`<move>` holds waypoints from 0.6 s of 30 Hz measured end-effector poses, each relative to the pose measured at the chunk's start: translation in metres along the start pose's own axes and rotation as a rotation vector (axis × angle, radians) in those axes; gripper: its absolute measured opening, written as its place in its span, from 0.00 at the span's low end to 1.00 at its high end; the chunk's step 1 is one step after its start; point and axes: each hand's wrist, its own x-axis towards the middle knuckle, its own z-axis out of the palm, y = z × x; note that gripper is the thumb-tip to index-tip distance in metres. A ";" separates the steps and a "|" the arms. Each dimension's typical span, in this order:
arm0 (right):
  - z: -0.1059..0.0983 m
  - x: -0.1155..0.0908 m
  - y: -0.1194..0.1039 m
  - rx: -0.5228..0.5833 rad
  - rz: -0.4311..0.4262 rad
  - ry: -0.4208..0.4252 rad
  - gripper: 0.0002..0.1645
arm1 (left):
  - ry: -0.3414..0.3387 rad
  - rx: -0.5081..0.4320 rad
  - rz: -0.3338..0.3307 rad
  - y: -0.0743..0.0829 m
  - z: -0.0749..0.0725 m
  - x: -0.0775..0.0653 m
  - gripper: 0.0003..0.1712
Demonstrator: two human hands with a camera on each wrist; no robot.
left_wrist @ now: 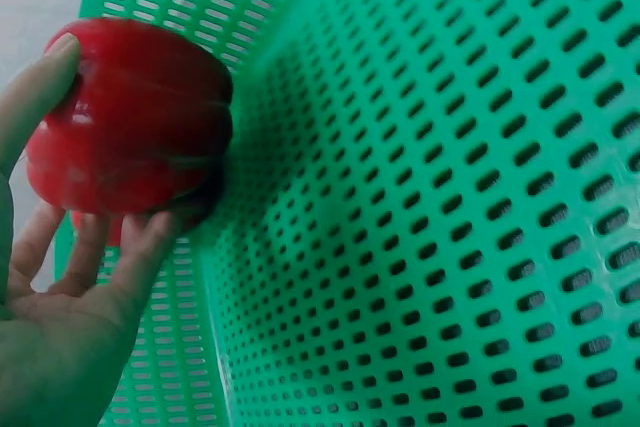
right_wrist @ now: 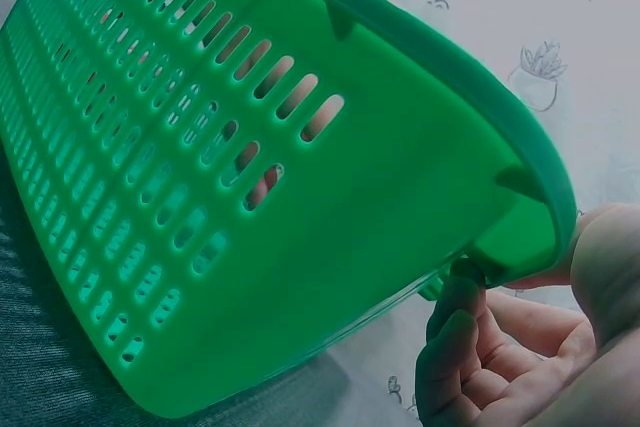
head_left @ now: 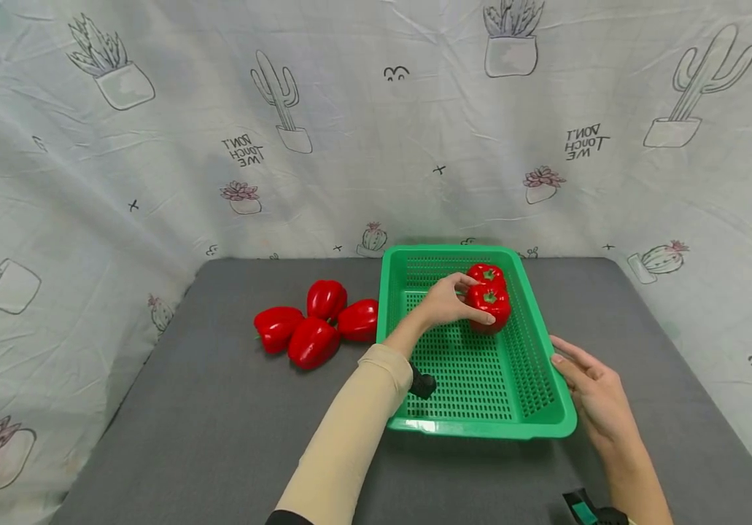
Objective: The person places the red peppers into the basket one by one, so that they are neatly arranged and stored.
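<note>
My left hand (head_left: 443, 300) reaches inside a green plastic basket (head_left: 481, 429) and grips a red bell pepper (head_left: 497, 309), thumb on one side and fingers on the other. In the left wrist view this pepper (left_wrist: 140, 112) sits close to the perforated basket surface. A second red bell pepper (head_left: 484, 273) is right behind it, partly hidden. At the basket's right side, my right hand (head_left: 604, 401) holds the rim between thumb and fingers. The right wrist view shows its fingertips (right_wrist: 462, 292) curled under the rim.
Several more red bell peppers (head_left: 314, 343) lie grouped on the grey tabletop (head_left: 218, 437), left of the basket. A pale curtain (head_left: 362, 146) printed with cacti hangs behind the table and along its sides.
</note>
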 end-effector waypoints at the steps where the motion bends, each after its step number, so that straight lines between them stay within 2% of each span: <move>1: 0.000 0.000 0.000 0.002 -0.001 -0.001 0.27 | -0.003 0.002 -0.001 -0.001 0.001 0.000 0.36; 10: -0.001 0.000 0.002 0.019 -0.008 -0.007 0.26 | -0.013 0.090 -0.018 -0.004 0.007 0.002 0.39; 14: -0.001 0.001 0.003 0.026 -0.009 -0.007 0.26 | -0.013 0.061 -0.034 -0.006 0.011 0.001 0.39; 18: -0.001 0.002 0.003 0.032 -0.010 -0.008 0.25 | -0.013 0.029 -0.023 -0.008 0.014 0.002 0.38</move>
